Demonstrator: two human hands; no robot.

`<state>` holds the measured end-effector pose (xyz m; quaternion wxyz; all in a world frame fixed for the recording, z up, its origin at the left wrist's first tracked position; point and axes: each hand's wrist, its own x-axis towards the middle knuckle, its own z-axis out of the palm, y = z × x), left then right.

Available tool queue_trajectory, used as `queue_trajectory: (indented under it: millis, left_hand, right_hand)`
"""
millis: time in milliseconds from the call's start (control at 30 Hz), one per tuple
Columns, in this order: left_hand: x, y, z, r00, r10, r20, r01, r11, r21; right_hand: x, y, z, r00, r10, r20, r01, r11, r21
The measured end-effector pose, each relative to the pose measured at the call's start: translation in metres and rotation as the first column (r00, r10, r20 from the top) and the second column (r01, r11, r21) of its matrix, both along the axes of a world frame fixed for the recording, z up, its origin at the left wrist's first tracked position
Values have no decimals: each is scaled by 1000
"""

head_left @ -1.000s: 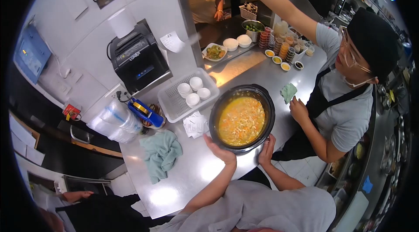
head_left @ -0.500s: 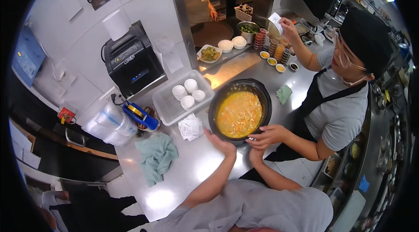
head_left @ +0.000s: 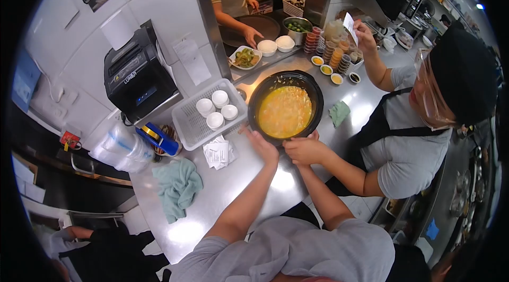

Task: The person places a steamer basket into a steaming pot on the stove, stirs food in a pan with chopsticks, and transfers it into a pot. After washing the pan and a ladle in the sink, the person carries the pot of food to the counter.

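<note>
A black oval pot [head_left: 315,96] of yellow-orange soup with pale and orange bits stands on the metal counter. My left hand [head_left: 263,148] is at its lower left side, fingers stretched out and palm toward the pot. My right hand [head_left: 313,135] is at the pot's lower rim, mostly hidden behind a co-worker's hand [head_left: 303,150] that lies across it and my wrist. How my right fingers are bent does not show. The co-worker's other hand [head_left: 363,35] holds up a paper slip [head_left: 350,28].
Left of the pot are a grey basket [head_left: 185,125] with white cups, paper slips [head_left: 218,153], a green cloth [head_left: 177,186] and a tape dispenser [head_left: 159,139]. Sauce cups [head_left: 336,79] and a small cloth [head_left: 339,114] lie right. A person reaches toward bowls [head_left: 267,47] beyond the hatch.
The co-worker's raised hand has come down with a slip. The other has moved from near the small cloth onto my right hand. The person beyond the hatch now reaches to the bowls.
</note>
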<state>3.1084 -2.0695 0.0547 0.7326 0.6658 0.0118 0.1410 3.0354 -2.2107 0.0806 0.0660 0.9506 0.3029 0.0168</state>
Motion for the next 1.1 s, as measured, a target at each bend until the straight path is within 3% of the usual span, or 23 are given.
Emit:
queue_trajectory:
  millis: [167, 300, 500, 600, 633, 667, 700, 767, 800, 833, 933, 967, 1067, 1100]
  left_hand:
    - [42, -18, -9, 995, -94, -36, 94, 996, -7]
    - [88, -36, -15, 988, -150, -22, 151, 986, 63]
    - [141, -44, 1, 965, -234, -121, 261, 911, 318]
    - [155, -37, 17, 945, -288, -156, 325, 882, 341]
    - [153, -32, 22, 931, -302, -207, 356, 876, 326]
    - [148, -25, 24, 925, -339, -173, 375, 891, 256]
    - [130, -13, 24, 927, -321, -196, 363, 899, 246]
    - [77, 28, 30, 895, -440, 70, 409, 874, 263]
    - [41, 60, 34, 839, -530, 122, 522, 848, 88]
    - [9, 99, 40, 832, -537, 142, 516, 842, 159]
    - [-62, 202, 3, 971, -169, 171, 65, 870, 488]
    - [-76, 237, 1, 985, 18, 172, -114, 815, 569]
    - [-86, 336, -33, 939, 319, 130, -273, 461, 844]
    - [-87, 353, -34, 939, 312, 143, -279, 453, 847]
  right_hand:
    - [37, -22, 7, 950, 210, 233, -161, 964, -212]
    - [71, -36, 22, 927, 241, 289, -168, 952, -255]
    - [122, -59, 2, 991, 85, 105, -69, 988, -141]
    - [132, -50, -27, 998, 57, -22, -61, 913, -405]
    - [121, -36, -61, 887, -430, 171, 406, 900, 157]
    - [108, -19, -92, 559, -828, 41, 593, 434, 678]
    - [89, -1, -99, 384, -918, -103, 512, 119, 851]
    - [48, 36, -90, 344, -904, -254, 464, -72, 883]
    - [25, 57, -94, 383, -880, -282, 469, -78, 880]
    - [-2, 76, -97, 467, -845, -262, 492, 2, 870]
    - [-60, 137, -97, 668, -725, -168, 480, 247, 842]
    - [-76, 157, -96, 724, -677, -133, 454, 324, 830]
    - [-79, 216, -86, 947, -254, -196, 301, 492, 817]
    - [-65, 241, -77, 971, -146, -190, 239, 527, 816]
